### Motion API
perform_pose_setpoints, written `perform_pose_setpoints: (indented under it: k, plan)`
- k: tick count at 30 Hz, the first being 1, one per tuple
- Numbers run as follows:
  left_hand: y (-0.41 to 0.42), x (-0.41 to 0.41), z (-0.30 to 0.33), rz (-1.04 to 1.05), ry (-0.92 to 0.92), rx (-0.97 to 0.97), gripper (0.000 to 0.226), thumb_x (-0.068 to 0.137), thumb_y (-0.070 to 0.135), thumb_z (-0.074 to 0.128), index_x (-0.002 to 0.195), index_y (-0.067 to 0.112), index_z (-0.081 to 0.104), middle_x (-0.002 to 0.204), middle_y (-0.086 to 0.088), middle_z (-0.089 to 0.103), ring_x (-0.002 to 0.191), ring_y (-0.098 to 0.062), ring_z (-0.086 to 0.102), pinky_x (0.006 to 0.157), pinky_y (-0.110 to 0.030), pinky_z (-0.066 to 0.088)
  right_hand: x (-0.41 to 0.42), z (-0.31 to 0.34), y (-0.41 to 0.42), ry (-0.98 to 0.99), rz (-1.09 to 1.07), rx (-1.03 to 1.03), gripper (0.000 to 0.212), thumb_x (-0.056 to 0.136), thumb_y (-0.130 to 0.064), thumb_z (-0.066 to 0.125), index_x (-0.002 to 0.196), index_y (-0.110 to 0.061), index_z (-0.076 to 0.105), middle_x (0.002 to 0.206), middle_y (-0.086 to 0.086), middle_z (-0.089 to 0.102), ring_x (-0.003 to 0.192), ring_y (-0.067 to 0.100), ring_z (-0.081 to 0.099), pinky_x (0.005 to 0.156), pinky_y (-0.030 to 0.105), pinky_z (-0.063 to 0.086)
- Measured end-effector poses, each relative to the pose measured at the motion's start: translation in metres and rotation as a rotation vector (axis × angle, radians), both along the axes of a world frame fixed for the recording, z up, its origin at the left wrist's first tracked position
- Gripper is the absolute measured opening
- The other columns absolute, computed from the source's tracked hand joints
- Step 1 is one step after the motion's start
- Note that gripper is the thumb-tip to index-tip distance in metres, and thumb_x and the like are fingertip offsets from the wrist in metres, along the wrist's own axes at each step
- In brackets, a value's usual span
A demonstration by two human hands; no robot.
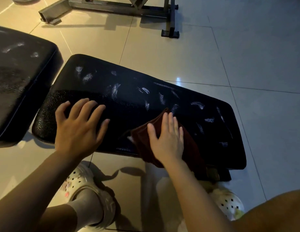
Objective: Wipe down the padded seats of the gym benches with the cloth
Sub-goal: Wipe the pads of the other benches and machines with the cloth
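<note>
A long black padded bench seat (129,91) lies across the middle of the view, marked with several whitish smears. A folded dark brown cloth (192,148) lies on its near edge. My right hand (167,138) presses flat on the cloth with straight fingers. My left hand (79,126) rests spread and flat on the seat's left end, holding nothing. A second black padded seat (20,77) with similar smears sits at the left, close to the first.
A grey metal bench frame (122,9) with black feet stands on the tiled floor (246,56) at the back. My feet in white perforated clogs (89,186) are below the seat's near edge. A metal bracket (214,173) shows under the seat's right end.
</note>
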State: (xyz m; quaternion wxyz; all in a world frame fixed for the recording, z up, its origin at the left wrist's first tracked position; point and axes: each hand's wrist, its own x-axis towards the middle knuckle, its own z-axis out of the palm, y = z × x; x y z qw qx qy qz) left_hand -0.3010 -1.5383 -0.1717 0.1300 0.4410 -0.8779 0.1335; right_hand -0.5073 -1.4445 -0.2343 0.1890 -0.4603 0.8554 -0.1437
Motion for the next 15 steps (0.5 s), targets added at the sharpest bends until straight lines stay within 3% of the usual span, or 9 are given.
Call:
perform_pose_setpoints:
  k: [4,11,15]
  plan:
    - [0.000,0.002,-0.008,-0.062,0.013,-0.076,0.046,0.101,0.040,0.034,0.122,0.009,0.061,0.125,-0.017,0.059,0.126,-0.036,0.048,0.105,-0.049,0.025,-0.017,-0.002,-0.003,0.015,-0.068,-0.021,0.072,0.098,-0.062,0.017,0.155,-0.023,0.000,0.164,-0.004,-0.004,0.148,0.009,-0.010,0.120,0.034,-0.009]
    - [-0.002,0.001,-0.009,-0.069,0.009,-0.073,0.047,0.098,0.040,0.035,0.122,0.009,0.063,0.124,-0.017,0.061,0.121,-0.036,0.050,0.099,-0.047,0.030,0.031,0.010,0.009,-0.010,0.297,-0.155,0.069,0.091,-0.066,0.002,0.151,-0.032,-0.005,0.157,-0.014,-0.014,0.145,0.004,-0.018,0.114,0.029,-0.019]
    - [-0.002,0.002,-0.004,-0.031,0.017,0.002,0.050,0.096,0.041,0.034,0.125,0.009,0.060,0.126,-0.016,0.057,0.124,-0.034,0.046,0.101,-0.047,0.028,-0.010,-0.001,0.001,0.012,0.129,-0.073,0.072,0.095,-0.064,0.010,0.155,-0.027,-0.004,0.162,-0.008,-0.011,0.147,0.007,-0.014,0.118,0.030,-0.013]
